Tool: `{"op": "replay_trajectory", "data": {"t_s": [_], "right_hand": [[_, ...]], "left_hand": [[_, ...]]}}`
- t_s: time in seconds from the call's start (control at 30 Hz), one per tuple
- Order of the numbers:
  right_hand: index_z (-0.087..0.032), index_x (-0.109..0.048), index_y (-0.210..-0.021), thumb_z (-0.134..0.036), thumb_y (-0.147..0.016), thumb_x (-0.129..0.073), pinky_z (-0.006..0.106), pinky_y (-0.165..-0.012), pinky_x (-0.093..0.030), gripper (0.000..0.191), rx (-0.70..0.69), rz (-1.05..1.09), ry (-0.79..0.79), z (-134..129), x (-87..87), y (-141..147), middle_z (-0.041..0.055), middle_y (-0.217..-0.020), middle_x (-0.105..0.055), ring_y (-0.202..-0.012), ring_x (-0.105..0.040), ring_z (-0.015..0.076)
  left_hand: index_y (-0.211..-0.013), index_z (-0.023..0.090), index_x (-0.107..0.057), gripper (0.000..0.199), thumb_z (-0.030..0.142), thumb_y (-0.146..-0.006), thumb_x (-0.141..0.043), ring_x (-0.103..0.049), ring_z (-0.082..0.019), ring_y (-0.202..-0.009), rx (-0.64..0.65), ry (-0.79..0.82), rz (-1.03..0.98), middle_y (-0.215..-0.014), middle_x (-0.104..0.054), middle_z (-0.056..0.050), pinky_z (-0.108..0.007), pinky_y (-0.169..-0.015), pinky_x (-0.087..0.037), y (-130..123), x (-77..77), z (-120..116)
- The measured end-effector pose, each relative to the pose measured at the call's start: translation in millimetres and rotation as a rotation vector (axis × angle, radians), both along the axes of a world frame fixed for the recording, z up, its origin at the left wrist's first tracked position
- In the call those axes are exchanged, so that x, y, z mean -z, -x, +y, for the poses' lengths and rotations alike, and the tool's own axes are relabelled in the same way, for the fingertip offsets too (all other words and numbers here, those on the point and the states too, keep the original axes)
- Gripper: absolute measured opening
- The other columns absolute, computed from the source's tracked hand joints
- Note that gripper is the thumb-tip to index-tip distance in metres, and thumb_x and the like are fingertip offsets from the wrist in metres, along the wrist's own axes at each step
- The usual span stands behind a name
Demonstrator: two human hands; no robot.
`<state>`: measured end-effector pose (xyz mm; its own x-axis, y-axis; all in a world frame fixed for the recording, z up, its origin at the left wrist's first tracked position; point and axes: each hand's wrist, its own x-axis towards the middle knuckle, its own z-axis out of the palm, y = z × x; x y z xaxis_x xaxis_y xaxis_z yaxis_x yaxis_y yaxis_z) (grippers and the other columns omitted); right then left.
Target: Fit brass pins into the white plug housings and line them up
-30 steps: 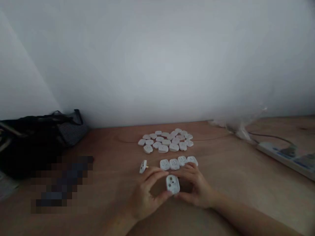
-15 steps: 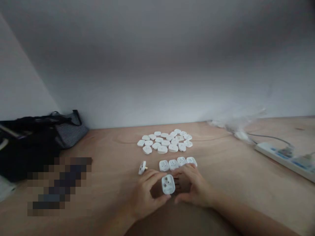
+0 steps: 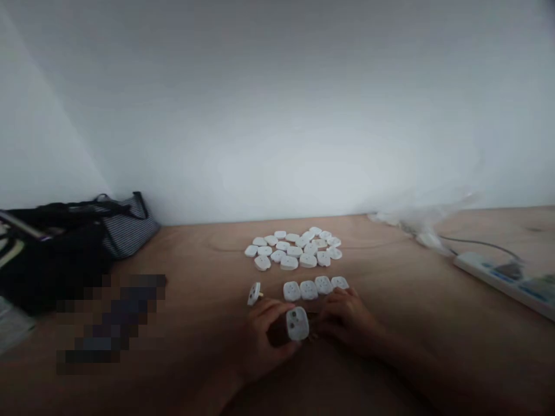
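Between the thumb and fingers of my left hand point(image 3: 262, 338) is a white plug adapter point(image 3: 297, 323), its socket face toward me and its metal pins pointing right. Close against those pins, the fingers of my right hand point(image 3: 347, 320) are drawn together; what they pinch is hidden. Just beyond my hands stands a row of several white socket pieces point(image 3: 309, 290). To the left of the row, another white plug piece point(image 3: 254, 294) rests on its edge, with a brass-coloured pin sticking out to the right.
Farther back on the wooden table lies a cluster of several white plug pieces point(image 3: 289, 263). A white power strip point(image 3: 489, 276) with a cable is at the right, near a clear plastic bag point(image 3: 422, 225). A black bag point(image 3: 56, 260) and a pixelated dark object point(image 3: 117, 318) occupy the left.
My right hand's fingers have closed in at the adapter's pins, where they were spread before. My left hand keeps its hold. The picture's brightness has shifted, with the hands darker.
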<state>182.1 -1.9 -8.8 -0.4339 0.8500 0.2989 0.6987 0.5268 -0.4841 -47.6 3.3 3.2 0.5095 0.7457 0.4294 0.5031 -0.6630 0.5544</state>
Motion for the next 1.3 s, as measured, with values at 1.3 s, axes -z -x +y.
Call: {"op": "replay_trajectory", "data": {"t_s": [1.3], "right_hand": [[-0.027, -0.056, -0.117, -0.047, -0.057, -0.079, 0.045, -0.093, -0.034, 0.067, -0.089, 0.218, -0.076, -6, -0.8, 10, 0.0074, -0.110, -0.061, -0.105, -0.051, 0.0279]], "left_hand": [[-0.099, 0.021, -0.068, 0.046, 0.043, -0.060, -0.078, -0.059, -0.023, -0.084, 0.034, 0.051, -0.034, -0.088, -0.064, -0.007, -0.034, -0.075, -0.047, -5, -3.7, -1]]}}
